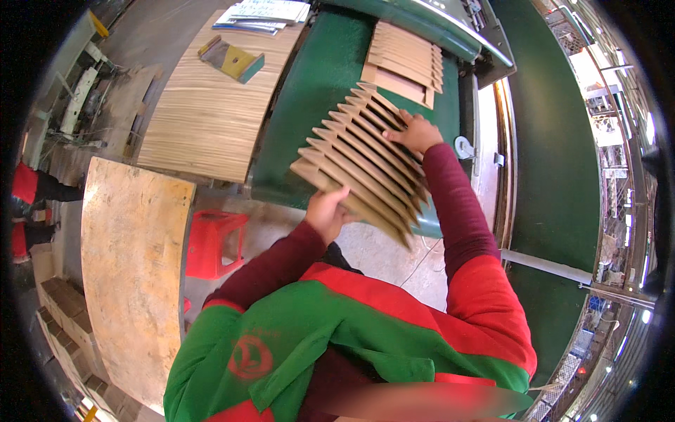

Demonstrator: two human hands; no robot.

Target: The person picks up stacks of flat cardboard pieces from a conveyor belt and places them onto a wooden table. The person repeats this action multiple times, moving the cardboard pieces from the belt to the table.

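A fanned batch of brown folded cardboard pieces [365, 151], each with a pointed end, is held at a tilt over the near end of the green conveyor belt [292, 119]. At its near edge, my left hand [328, 214] is closed on the outermost piece, thumb on top. My right hand [416, 133] grips the batch at its far right side, thumb and fingers over the folds. Farther up the belt, another overlapping row of flat brown cardboard pieces [406, 60] lies just before the machine's green roller [422, 28].
Left of the belt stands a wood-grain table [211, 112] with papers [271, 10] and a yellow-and-green block [232, 60]. Nearer are a plywood board [130, 267] and a red plastic stool [214, 243]. A white roll [464, 148] sits at the belt's right edge.
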